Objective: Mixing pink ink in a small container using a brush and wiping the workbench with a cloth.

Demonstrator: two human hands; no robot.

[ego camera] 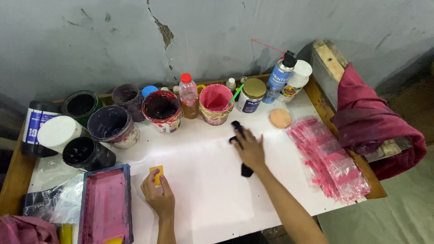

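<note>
Left hand: my left hand (158, 193) pinches a small yellow plastic card (157, 174).
Right hand: my right hand (249, 149) presses a black cloth (242, 147) flat.
Risk: a wide wipe could knock the open pink-stained paint tub (215, 103) over the white surface (212, 190).

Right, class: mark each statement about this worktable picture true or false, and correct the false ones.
1. The left hand holds a small yellow card. True.
2. The right hand rests on a black cloth. True.
3. The spray can lies flat on the table. False: it stands upright by the wall.
4. The pink plastic bags sit left of the hands. False: they lie to the right.
</note>
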